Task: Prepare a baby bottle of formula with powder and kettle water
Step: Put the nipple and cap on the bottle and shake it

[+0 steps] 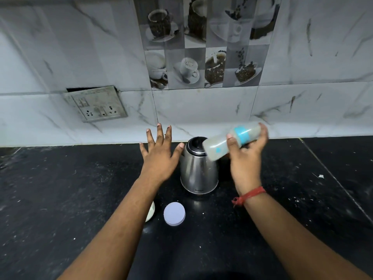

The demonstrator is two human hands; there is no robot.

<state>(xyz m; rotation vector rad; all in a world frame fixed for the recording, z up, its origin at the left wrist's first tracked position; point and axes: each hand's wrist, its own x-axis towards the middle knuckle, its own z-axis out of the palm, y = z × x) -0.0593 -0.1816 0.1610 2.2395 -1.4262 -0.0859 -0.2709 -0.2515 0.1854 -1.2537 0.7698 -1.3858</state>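
The right hand [247, 146] grips the bottle [232, 140] above the counter [282, 209], thumb on the near side and fingers curled round the far side at its blue band. The bottle lies nearly on its side, tilted, with its lower end down to the left over the kettle's top and its other end up to the right by the fingertips. It is blurred, so what is inside cannot be made out well; it looks cloudy and pale. A red thread [249, 196] is tied round the right wrist.

The left hand [159, 152] is released, palm down and fingers spread straight, held in the air just left of the kettle [198, 168] and holding nothing. Its thumb points toward the kettle's lid; whether it touches is unclear.

The kettle is steel with a black lid and stands upright on the black counter, near the tiled wall [201, 106]. In front of it, nearer the person, a round pale lid [174, 214] lies flat on the counter. Just left of that lid, a white object [151, 214] shows partly from behind the left forearm. A socket plate [95, 104] sits loose on the wall to the left.
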